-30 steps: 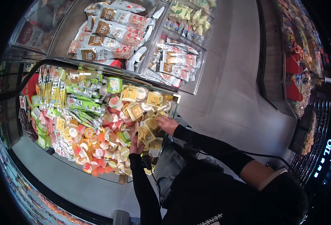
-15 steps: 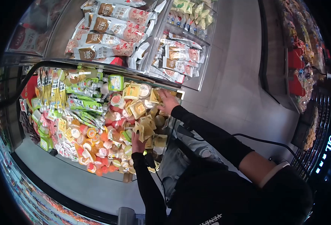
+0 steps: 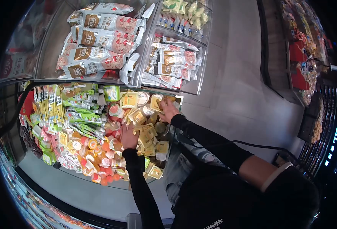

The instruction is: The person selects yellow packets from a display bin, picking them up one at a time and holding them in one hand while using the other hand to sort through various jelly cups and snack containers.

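Observation:
My left hand (image 3: 129, 137) lies low over the heap of jelly cups, its fingers stretched out and apart on the pink and orange cups, with nothing visible in its grip. Just right of it is a cluster of square yellow-lidded jelly cups (image 3: 147, 138). At the bin's right corner, my right hand (image 3: 169, 110) has its fingers closed on the edge of a square yellow jelly cup (image 3: 156, 102). Round, pale-lidded cups (image 3: 142, 98) sit beside that one. Some of my right fingertips are hidden by the cup and the pile.
Green drink pouches (image 3: 85, 116) and yellow stick packs (image 3: 50, 103) fill the bin's left part. Above it, clear trays hold silver oatmeal bags (image 3: 99, 38) and smaller packets (image 3: 178, 58). A dark cable (image 3: 248, 143) crosses my right arm. Grey floor (image 3: 233, 76) runs along the right.
My left hand has moved up and left, off the yellow cups onto the pink ones. My right hand stays at the corner, where the yellow cup now shows more fully. The view has shifted slightly.

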